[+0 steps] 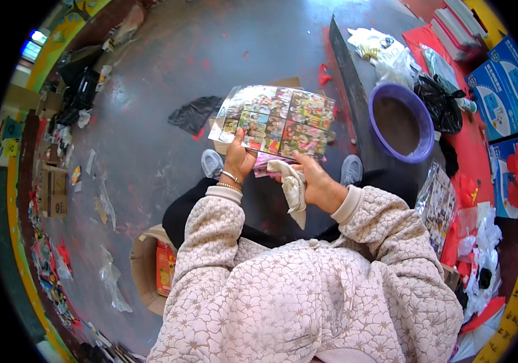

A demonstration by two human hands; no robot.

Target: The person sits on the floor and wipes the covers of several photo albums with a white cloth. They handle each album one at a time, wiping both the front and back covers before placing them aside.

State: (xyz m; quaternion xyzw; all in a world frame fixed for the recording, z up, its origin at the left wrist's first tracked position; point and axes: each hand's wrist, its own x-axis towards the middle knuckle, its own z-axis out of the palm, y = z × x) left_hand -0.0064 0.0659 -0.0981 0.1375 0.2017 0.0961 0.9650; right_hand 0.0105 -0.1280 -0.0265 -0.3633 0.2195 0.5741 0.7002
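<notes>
A glossy board of several small colour pictures [277,118] is held up in front of me, light glaring off its upper left part. My left hand [240,160], with bracelets at the wrist, grips its lower left edge with the thumb on top. A crumpled off-white cloth [294,192] hangs from my right hand [320,183], whose fingers are closed round it beside the board's lower edge. Just under that edge a pink patterned piece [263,164] shows between my hands; most of it is hidden. Behind the board, part of a cardboard piece [286,82] sticks out.
A purple basin [401,123] stands to the right on a raised ledge, near a black plastic bag [439,104] and blue boxes [504,85]. An open cardboard box [144,266] sits at my left. Another black bag [193,115] lies on the floor ahead; scraps line the left wall.
</notes>
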